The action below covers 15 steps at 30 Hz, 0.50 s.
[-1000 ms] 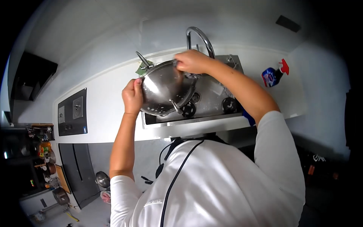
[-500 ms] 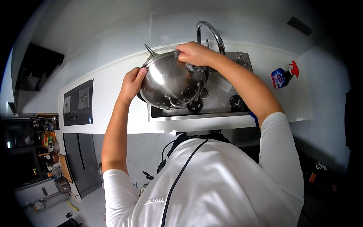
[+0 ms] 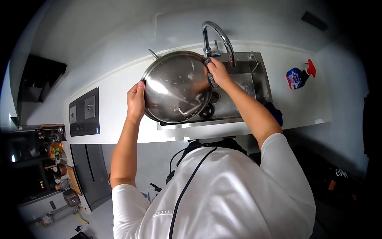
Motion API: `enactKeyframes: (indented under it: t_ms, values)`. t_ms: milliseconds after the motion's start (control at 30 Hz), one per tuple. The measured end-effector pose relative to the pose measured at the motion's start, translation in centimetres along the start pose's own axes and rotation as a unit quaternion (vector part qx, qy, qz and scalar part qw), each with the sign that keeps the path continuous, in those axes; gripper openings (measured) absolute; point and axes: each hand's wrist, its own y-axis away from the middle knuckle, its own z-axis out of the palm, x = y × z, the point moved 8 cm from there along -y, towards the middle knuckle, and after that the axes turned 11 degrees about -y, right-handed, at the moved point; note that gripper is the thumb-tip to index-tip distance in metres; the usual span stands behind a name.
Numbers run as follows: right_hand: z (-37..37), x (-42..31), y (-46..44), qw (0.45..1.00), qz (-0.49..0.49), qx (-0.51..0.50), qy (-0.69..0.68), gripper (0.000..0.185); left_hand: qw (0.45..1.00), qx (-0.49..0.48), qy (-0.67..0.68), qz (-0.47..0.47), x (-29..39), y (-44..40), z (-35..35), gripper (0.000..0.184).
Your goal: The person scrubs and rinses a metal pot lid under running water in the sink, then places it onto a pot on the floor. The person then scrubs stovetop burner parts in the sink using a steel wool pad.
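A stainless steel wok (image 3: 177,85) with a loop handle on each side is held tilted over the left part of the sink (image 3: 254,95), its rounded outside toward me. Water drops or suds speckle the metal. My left hand (image 3: 136,101) grips the wok's left rim, thumb on the outer face and the other fingers partly hidden. At the right edge, my right hand (image 3: 218,72) is closed around a dark grey scrubber (image 3: 211,79), which is pressed against the wok's side.
A curved chrome faucet (image 3: 219,30) rises behind the sink. On the counter (image 3: 119,115) to the right stands a spray bottle (image 3: 297,77) with a red trigger. A gas hob (image 3: 84,111) is set in at the left. Dark blue cloth (image 3: 274,113) hangs by the sink's right front edge.
The wok has turned and tipped so more of its outside faces me, its near handle shifting right. My right hand has moved right and down along the rim with the scrubber.
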Motion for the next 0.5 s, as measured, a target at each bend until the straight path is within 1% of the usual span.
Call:
enactKeyframes:
  t_ms: [33,67,133,200,267,300,333,367,400,433,467,500]
  values:
    - [-0.4,0.6,0.6,0.999,0.030,0.010,-0.015,0.029,1.000,-0.002,0.021,-0.011,-0.1,0.3,0.3,0.044]
    - [-0.4,0.1,0.9,0.998,-0.012,0.039,0.044,0.032,1.000,0.005,0.026,-0.013,-0.2,0.5,0.5,0.044]
    - [1.9,-5.0,1.4,0.978,-0.092,0.098,0.159,0.040,0.999,0.018,0.031,-0.016,-0.1,0.8,1.0,0.044]
    - [5.7,-9.0,1.5,0.963,-0.091,0.027,0.253,0.054,1.000,0.017,-0.023,-0.007,-0.4,0.9,2.0,0.045]
    - [10.8,-12.8,4.8,0.899,-0.219,-0.034,0.377,0.061,0.999,0.018,-0.050,0.005,-1.2,0.4,3.1,0.046]
    - [12.5,-12.7,6.4,0.914,-0.246,-0.096,0.308,0.062,0.997,0.031,-0.065,0.021,-0.9,0.6,3.2,0.046]
    - [12.7,-13.6,7.5,0.896,-0.298,-0.107,0.312,0.063,0.995,0.043,-0.080,0.038,-0.5,0.7,3.3,0.047]
    - [11.4,-12.0,5.8,0.913,-0.251,-0.083,0.309,0.064,0.993,0.074,-0.080,0.037,-0.6,1.2,3.4,0.047]
    - [10.2,-9.9,3.8,0.928,-0.201,-0.064,0.305,0.064,0.993,0.059,-0.100,0.016,0.0,1.2,3.6,0.047]
    - [7.6,-7.2,2.0,0.972,-0.042,0.043,0.228,0.063,0.992,0.047,-0.117,-0.006,0.1,1.6,3.8,0.047]
    - [7.3,-6.4,1.8,0.964,-0.058,0.073,0.249,0.064,0.989,0.031,-0.138,-0.033,-0.1,2.0,4.0,0.047]
    - [9.4,-8.3,3.9,0.935,-0.146,0.007,0.322,0.064,0.996,0.044,-0.080,-0.004,0.3,1.8,5.3,0.046]
